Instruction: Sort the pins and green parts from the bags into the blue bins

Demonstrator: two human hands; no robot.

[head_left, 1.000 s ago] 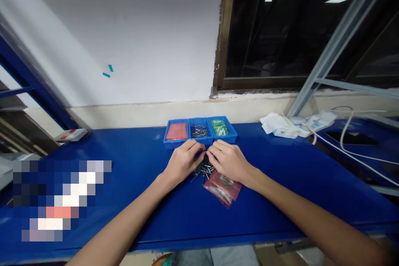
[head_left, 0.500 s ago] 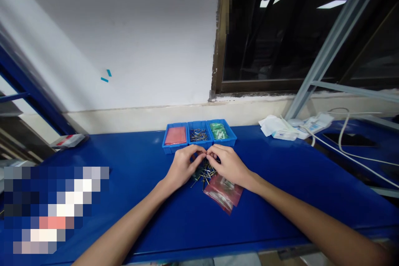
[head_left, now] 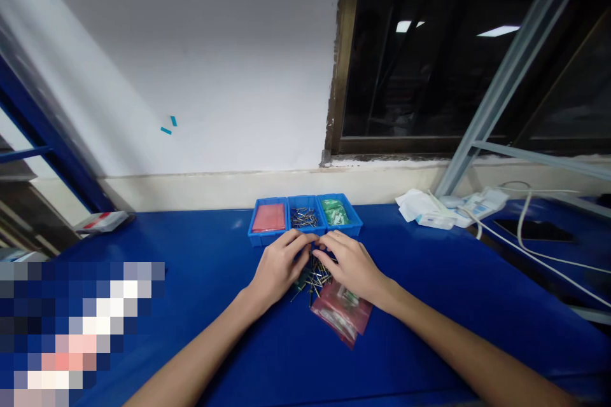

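My left hand [head_left: 281,266] and my right hand [head_left: 352,265] meet fingertip to fingertip over the blue table, both with fingers curled and closed. Whatever they pinch, if anything, is too small or hidden to make out. Under them lies a loose pile of thin metal pins that look like blind rivets [head_left: 317,276], partly covered by the hands. A bit of dark green plastic [head_left: 300,281] shows beside the pile, near my left thumb. Below my right hand rest red plastic bags [head_left: 341,315], with shiny metal pieces visible inside.
Three blue bins stand just beyond my hands: one with red bags [head_left: 269,217], one with rivet-like pins [head_left: 304,217], one with green bags [head_left: 335,212]. White packets [head_left: 429,210], cables and a dark phone-like slab [head_left: 534,230] lie at right. A metal post slants by the window.
The view has tilted up a little, so the scene sits lower. My hands stay together above the pile, with the fingers slightly shifted. The bins and red bags have not moved.
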